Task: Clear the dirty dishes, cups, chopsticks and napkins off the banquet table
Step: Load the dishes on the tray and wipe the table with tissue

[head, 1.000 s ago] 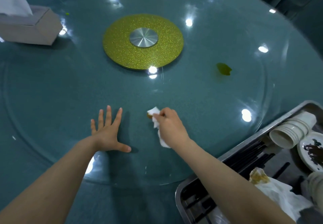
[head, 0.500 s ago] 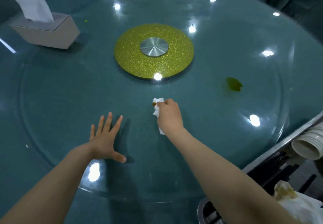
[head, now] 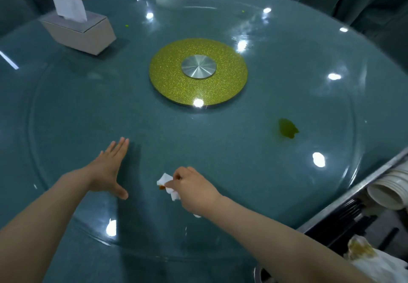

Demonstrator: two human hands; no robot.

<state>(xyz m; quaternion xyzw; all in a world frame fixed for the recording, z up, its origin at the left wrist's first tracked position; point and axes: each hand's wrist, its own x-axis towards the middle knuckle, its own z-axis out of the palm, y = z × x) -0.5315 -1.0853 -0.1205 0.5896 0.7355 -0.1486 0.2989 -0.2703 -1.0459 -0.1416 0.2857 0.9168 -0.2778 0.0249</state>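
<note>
Right hand, fingers pinching a stained napkin just above the worktop nearer than the yellow turntable hub, apparently for wiping; left hand lies flat, fingers straight, as brace

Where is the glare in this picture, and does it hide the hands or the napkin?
In the head view, bright ceiling-light spots dot the glass table, one on the near rim of the yellow disc. None covers the flat left hand or the right hand pinching the stained napkin. The wide lens bends the table's edge; the frame edges look slightly soft.
</note>
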